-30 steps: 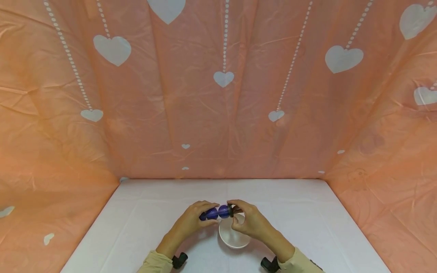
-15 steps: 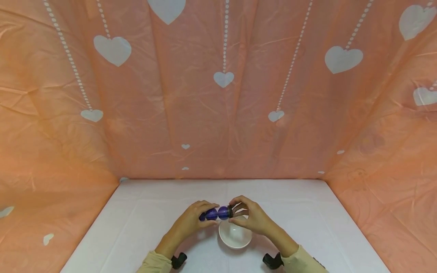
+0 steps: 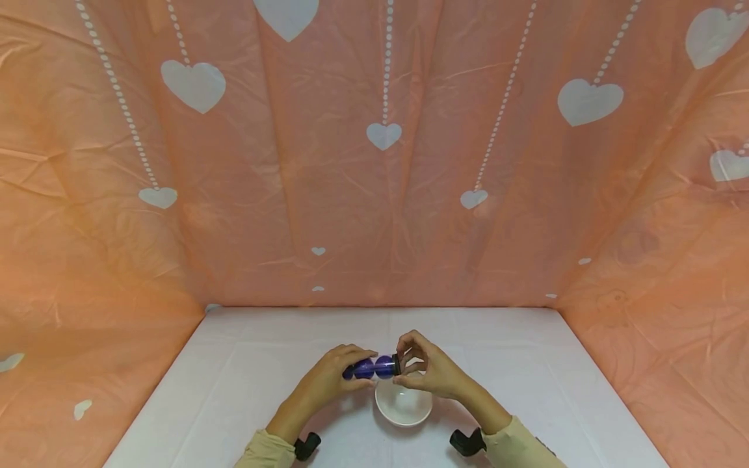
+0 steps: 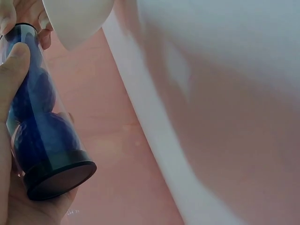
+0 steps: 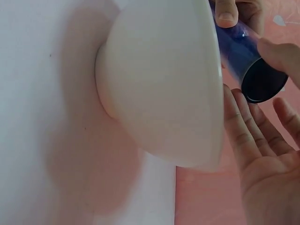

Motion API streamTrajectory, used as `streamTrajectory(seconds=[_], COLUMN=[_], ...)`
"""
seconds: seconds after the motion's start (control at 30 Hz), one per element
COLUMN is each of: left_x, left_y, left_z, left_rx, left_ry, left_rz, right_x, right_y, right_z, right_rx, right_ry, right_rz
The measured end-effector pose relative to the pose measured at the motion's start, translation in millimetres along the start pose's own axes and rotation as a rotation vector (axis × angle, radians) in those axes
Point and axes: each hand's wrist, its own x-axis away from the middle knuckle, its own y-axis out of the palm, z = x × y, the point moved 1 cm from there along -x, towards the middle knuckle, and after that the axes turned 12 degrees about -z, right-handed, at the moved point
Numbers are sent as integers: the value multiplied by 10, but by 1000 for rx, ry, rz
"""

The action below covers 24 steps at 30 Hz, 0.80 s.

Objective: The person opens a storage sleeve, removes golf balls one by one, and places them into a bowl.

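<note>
My left hand point(image 3: 332, 372) grips a clear tube point(image 3: 374, 368) holding dark blue-purple balls, laid sideways in the air. The balls look dimpled in the left wrist view, where a black cap point(image 4: 61, 180) closes the near end. At the tube's other end, the fingers and thumb of my right hand point(image 3: 435, 370) are bent about a second black cap point(image 5: 265, 82). That cap still sits on the tube. Just below and in front of the tube stands a white bowl point(image 3: 404, 415), its far rim partly hidden by my right hand.
The bowl rests upright on a white-covered table point(image 3: 281, 344). Orange sheeting point(image 3: 328, 195) with pale hearts rises at the back and both sides. A black wrist mount point(image 3: 308, 446) is strapped to the left forearm, another mount point(image 3: 467, 443) to the right.
My right hand's fingers have loosened, spread and shifted slightly upward and away, then curled in at the cap again. The left hand and tube stay nearly still; the bowl has not moved.
</note>
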Motion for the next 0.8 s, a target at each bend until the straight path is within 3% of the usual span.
streamTrajectory(seconds=[0.2, 0.8], left_x=[0, -19], left_y=[7, 36], left_z=[-8, -7], left_rx=[-3, -7], left_ry=[10, 73], left_rz=[-13, -18], right_x=[1, -14], right_y=[-11, -32], right_z=[-21, 4], right_rx=[-5, 124], right_ry=[5, 55], right_rz=[-24, -85])
